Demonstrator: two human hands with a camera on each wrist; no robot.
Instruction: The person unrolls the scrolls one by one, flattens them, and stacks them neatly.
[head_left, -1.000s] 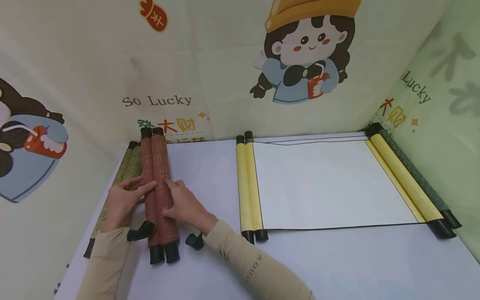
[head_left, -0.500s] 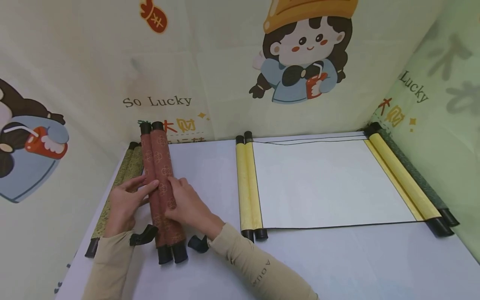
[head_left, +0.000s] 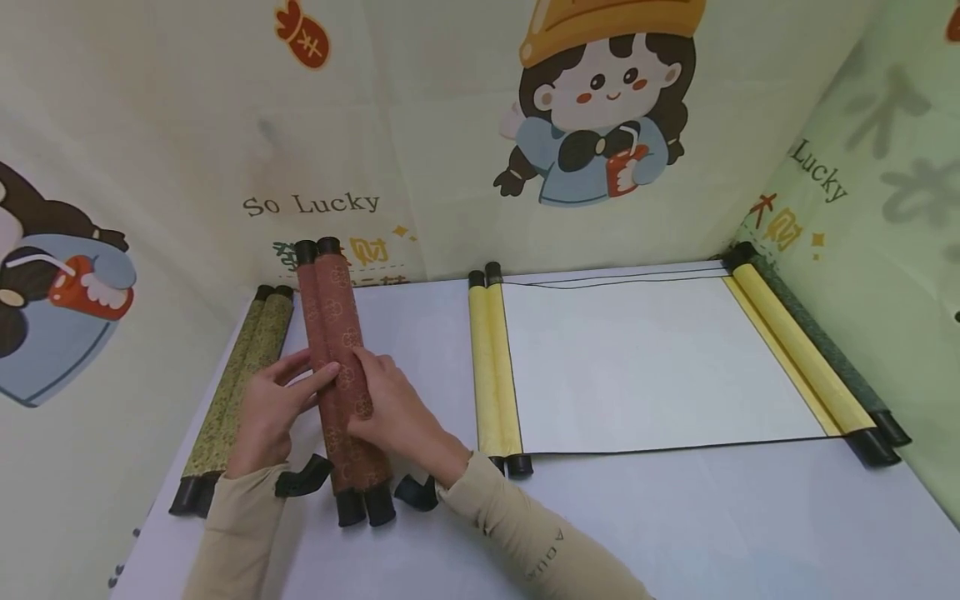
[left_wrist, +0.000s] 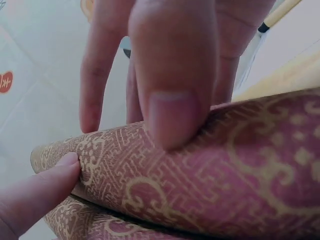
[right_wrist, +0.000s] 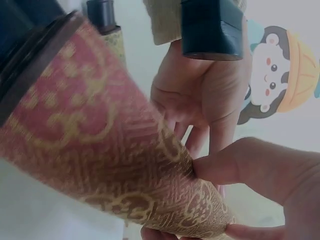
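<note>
Decorated corner | pale tabletop (head_left: 712, 525) seen bordered by creased, cartoon-printed sheeting (head_left: 435, 108) ("So Lucky" lettering (head_left: 311, 204) is carried on the back wall) | home or studio: cannot be told

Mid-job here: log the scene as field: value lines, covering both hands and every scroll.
held item: long red scroll with gold pattern and black end caps
left hand: grips its left side
right hand: grips its right side
far left: olive-green patterned scroll, rolled up
right: yellow-edged scroll, white sheet spread open between its rolls
far right: dark green scroll alongside it
</note>
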